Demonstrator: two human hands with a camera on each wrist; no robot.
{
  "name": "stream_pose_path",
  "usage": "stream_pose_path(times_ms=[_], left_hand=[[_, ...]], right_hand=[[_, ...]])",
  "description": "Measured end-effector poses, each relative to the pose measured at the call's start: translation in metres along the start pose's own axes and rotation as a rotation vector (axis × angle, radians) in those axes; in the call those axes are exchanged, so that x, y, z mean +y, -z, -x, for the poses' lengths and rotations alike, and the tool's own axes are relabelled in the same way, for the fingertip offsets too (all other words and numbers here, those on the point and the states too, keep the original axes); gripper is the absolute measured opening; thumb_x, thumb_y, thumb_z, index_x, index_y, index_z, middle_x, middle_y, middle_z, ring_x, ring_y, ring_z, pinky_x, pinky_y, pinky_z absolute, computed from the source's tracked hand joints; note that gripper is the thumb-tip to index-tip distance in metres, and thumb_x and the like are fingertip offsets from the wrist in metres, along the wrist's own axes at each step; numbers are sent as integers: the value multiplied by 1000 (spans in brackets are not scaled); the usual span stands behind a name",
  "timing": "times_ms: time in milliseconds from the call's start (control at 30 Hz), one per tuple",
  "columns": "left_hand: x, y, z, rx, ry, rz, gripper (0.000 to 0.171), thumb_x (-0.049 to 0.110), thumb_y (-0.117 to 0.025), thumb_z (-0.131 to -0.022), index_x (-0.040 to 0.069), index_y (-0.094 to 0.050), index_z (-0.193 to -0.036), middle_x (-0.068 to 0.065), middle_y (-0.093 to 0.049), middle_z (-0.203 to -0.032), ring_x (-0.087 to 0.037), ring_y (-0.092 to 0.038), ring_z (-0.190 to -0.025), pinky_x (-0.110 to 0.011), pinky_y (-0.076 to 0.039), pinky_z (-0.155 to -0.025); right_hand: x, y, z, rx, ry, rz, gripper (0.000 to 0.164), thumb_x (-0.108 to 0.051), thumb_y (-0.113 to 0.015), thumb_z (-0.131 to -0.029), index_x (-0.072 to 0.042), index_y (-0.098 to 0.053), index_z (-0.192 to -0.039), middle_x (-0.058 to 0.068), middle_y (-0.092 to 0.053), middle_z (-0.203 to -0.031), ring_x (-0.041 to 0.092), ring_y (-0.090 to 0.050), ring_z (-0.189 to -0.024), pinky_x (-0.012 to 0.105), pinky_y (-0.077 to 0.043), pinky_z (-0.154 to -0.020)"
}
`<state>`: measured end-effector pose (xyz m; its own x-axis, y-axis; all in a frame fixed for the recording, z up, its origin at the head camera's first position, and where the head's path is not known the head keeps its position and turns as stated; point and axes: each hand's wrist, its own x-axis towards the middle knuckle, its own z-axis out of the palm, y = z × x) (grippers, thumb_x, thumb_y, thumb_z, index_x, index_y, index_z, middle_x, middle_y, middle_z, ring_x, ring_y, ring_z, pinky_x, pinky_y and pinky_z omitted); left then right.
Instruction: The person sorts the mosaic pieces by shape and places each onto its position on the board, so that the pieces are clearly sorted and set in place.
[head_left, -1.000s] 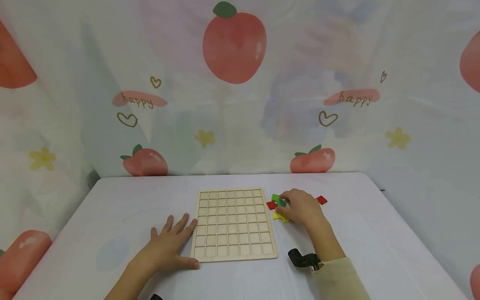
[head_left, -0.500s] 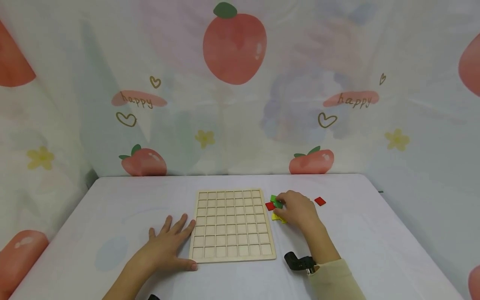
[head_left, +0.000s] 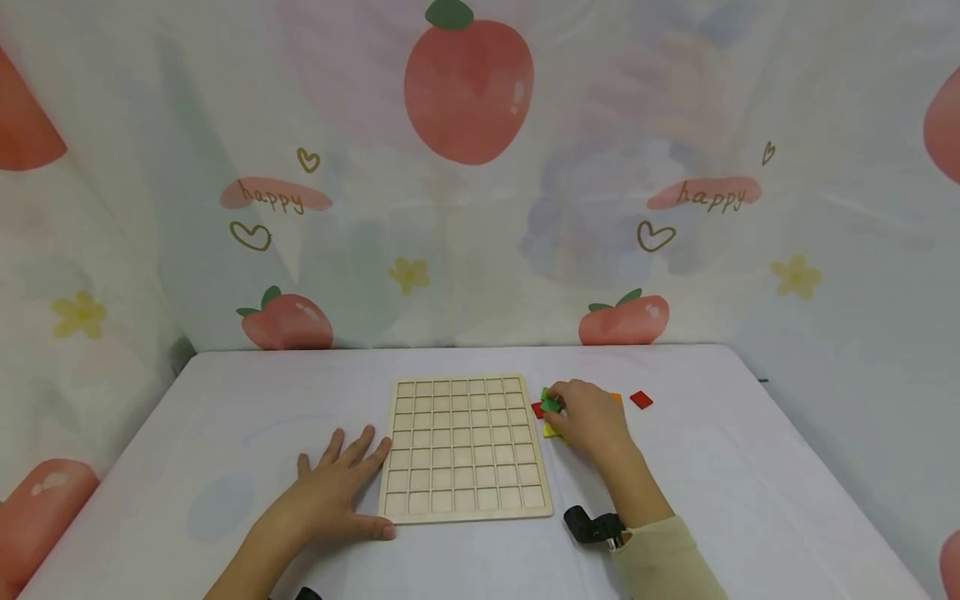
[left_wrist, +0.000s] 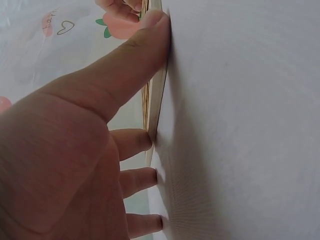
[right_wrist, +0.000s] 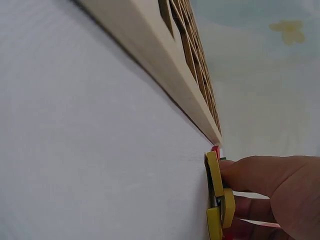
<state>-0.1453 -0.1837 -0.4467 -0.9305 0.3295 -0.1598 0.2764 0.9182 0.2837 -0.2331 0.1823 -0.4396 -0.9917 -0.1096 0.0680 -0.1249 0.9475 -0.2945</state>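
A square wooden grid board (head_left: 465,518) lies flat on the white table. My left hand (head_left: 333,496) is spread at its left side, thumb at the near corner and index finger against the left edge; in the left wrist view the thumb (left_wrist: 135,55) presses the board's side. To the right of the board, my right hand (head_left: 596,418) pinches a green tile (head_left: 550,406) between thumb and fingertips, over a small pile. Around it lie another green tile (head_left: 545,392), a red tile (head_left: 537,410) and yellow tiles (right_wrist: 214,172), partly hidden by the hand.
A red tile (head_left: 641,400) lies alone beyond the right hand, and an orange tile (head_left: 617,398) peeks out behind the knuckles. A black camera mount (head_left: 592,525) sits at the right wrist. A printed cloth (head_left: 480,308) hangs behind the table's back edge.
My right hand has shifted slightly left, its fingertips now on the green tile, which has moved left and tilted. An orange tile has come into view behind the hand. The left hand stays put.
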Motion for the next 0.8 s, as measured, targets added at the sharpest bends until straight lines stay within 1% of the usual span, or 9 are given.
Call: stream_pose_path(times_ms=[167,300,500,667,800], left_hand=[[0,-1,-1,-3,-1,10,119,80,-72,-60,22,-35,-156,-13,-23,-165,-56,-12,-147,-89,-11,-95],[-1,-1,-2,-1,2,16,119,80,-72,-58,23,-35,-156,-12,-23,-165,-56,-11,-147,-88,-10,-95],[-1,0,-2,-2,-2,33,117,79,-73,-60,23,-36,-156,-12,-23,-165,-56,-10,-147,-89,-9,-96],[0,0,-2,-11,-11,44,117,77,-74,-61,21,-35,-156,-14,-22,-165,-59,-9,-146,-90,-8,-94],[1,1,-1,-6,-13,38,116,77,-74,-62,21,-35,-156,-14,-22,-165,-58,-10,-146,-89,-9,-94]], right_hand=[[1,0,0,14,5,-5,25,-23,-76,-87,-11,-73,-108,1,-67,-93,18,-61,-83,37,-55,-70],[2,0,-1,23,7,-12,24,-22,-75,-87,-9,-73,-107,1,-67,-90,17,-60,-80,37,-54,-68],[4,1,0,45,-8,-10,26,-22,-73,-87,-7,-75,-109,4,-68,-93,19,-60,-81,39,-55,-73],[3,3,1,59,-7,-15,28,-22,-72,-86,-9,-76,-110,5,-69,-97,20,-60,-85,41,-55,-77],[2,6,2,67,-8,-48,28,-22,-70,-85,-10,-77,-110,4,-68,-98,21,-60,-87,42,-54,-79]])
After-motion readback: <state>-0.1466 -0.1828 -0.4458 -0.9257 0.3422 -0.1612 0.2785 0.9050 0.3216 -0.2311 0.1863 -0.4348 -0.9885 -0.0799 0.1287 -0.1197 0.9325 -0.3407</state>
